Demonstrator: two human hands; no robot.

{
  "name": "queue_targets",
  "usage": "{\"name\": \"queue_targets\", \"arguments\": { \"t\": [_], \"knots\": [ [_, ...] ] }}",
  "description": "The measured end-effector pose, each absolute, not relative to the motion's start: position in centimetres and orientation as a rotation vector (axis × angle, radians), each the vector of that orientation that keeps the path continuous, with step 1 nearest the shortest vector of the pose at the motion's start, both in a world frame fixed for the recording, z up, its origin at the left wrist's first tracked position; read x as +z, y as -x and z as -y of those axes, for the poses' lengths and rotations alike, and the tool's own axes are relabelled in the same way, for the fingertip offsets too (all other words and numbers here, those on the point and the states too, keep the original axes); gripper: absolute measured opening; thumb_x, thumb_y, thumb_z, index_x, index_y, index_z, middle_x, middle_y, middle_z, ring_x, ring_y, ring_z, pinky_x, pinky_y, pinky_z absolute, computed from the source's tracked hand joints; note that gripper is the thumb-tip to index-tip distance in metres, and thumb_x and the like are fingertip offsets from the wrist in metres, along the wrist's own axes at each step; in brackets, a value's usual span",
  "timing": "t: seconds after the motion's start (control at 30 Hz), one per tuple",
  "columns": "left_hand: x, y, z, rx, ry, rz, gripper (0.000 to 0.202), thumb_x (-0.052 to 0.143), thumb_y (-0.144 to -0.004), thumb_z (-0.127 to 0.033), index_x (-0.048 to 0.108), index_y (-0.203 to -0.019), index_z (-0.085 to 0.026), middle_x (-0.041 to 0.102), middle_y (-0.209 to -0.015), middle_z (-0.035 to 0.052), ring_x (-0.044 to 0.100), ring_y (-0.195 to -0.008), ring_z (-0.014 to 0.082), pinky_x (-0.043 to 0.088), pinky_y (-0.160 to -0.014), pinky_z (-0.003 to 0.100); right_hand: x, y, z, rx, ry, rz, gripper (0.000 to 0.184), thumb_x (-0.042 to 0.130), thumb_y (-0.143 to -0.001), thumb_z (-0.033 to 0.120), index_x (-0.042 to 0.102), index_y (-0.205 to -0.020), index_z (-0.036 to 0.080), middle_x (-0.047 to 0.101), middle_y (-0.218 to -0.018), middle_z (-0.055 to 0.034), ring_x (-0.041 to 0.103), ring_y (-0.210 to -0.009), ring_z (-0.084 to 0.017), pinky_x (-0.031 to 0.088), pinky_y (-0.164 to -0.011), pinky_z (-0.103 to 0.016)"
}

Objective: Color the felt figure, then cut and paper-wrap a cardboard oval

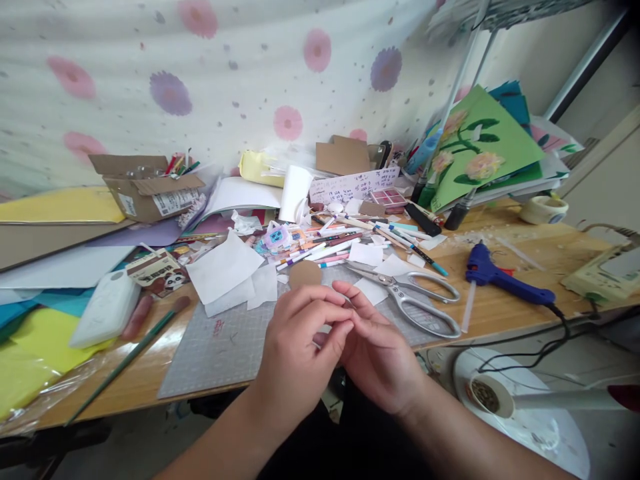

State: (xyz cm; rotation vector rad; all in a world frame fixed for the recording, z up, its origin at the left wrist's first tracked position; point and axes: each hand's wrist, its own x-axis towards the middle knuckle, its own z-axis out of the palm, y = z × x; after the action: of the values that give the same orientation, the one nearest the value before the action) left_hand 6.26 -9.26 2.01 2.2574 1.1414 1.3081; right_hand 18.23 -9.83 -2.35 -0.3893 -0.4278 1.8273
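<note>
My left hand [303,343] and my right hand [377,350] meet fingertip to fingertip just above the near edge of a grey cutting mat [200,360]. Both are closed in a pinch, and whatever lies between the fingertips is hidden or too small to name. Right behind the fingers, a round brown cardboard disc [305,274] rests on the mat. Large silver scissors [407,297] lie to the right of my hands, handles toward me. White paper sheets [223,270] overlap on the mat's left part.
Many marker pens [335,247] are heaped behind the mat. At right lies a blue glue gun [505,280] with its cord over the edge. A green brush [130,357], a white case [107,310] and a cardboard box [150,193] are at left. A white stool [560,427] stands below right.
</note>
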Motion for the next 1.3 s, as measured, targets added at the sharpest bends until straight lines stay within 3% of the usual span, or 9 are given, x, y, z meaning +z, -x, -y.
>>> {"name": "queue_targets", "arguments": {
  "t": [0.6, 0.83, 1.07, 1.3],
  "knots": [
    [1.5, -6.3, 8.8, 1.277, -2.291, -1.244, 0.017, 0.055, -0.074, -0.004, 0.061, -0.069, -0.019, 0.060, -0.093, 0.0058, 0.060, -0.089, 0.0181, 0.050, -0.073, 0.027, -3.0, -18.3, 9.1, 1.772, 0.446, 0.502, 0.042, 0.077, -0.071, 0.025, 0.061, -0.110, 0.030, 0.056, -0.104, -0.0003, 0.058, -0.090, -0.017, 0.045, -0.086, -0.034],
    [1.1, -6.6, 9.0, 1.365, -2.290, -1.219, 0.019, 0.054, -0.075, -0.002, 0.058, -0.066, -0.019, 0.060, -0.089, 0.0055, 0.060, -0.088, 0.0183, 0.049, -0.078, 0.031, -3.0, -18.0, 9.1, 1.722, 0.446, 0.409, 0.042, 0.074, -0.076, 0.021, 0.059, -0.114, 0.031, 0.057, -0.099, 0.0020, 0.058, -0.088, -0.014, 0.046, -0.084, -0.028],
    [0.9, -6.5, 9.3, 1.388, -2.187, -1.116, 0.019, 0.055, -0.073, -0.002, 0.057, -0.070, -0.020, 0.064, -0.085, 0.0034, 0.061, -0.084, 0.0182, 0.048, -0.086, 0.036, -2.5, -18.5, 8.7, 1.776, 0.420, 0.308, 0.036, 0.071, -0.078, 0.023, 0.061, -0.113, 0.024, 0.062, -0.094, -0.0006, 0.059, -0.086, -0.014, 0.048, -0.079, -0.025],
    [0.6, -6.1, 9.0, 1.434, -1.929, -1.149, 0.018, 0.056, -0.077, -0.004, 0.052, -0.079, -0.021, 0.061, -0.075, -0.0023, 0.062, -0.074, 0.0125, 0.050, -0.068, 0.024, -2.4, -18.7, 8.8, 1.846, 0.322, 0.360, 0.035, 0.066, -0.079, 0.028, 0.062, -0.114, 0.025, 0.061, -0.097, -0.0022, 0.057, -0.089, -0.019, 0.048, -0.076, -0.030]
  ]
}}
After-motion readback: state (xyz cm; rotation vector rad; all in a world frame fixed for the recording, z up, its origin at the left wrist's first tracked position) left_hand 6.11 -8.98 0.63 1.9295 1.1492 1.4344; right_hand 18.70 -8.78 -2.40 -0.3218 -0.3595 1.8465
